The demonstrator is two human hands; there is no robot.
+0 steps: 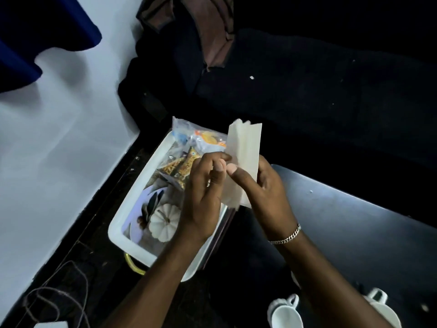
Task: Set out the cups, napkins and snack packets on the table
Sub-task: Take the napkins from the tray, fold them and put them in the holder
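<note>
A slim stack of pale folded napkins [244,147] stands upright in the air, gripped from behind by the right hand [264,192] with the thumb across its front, while the left hand [203,197] pinches its near edge. Just beyond, clear snack packets [201,138] with orange and blue print lie heaped at the far end of a white tub [132,204]. A white cup [286,314] sits low by the dark table [354,221], handle pointing away; a second cup [384,308] shows partly past the forearm.

dim room, black crushed shadows upper right, soft grainy detail, wide-angle bending at edges
</note>
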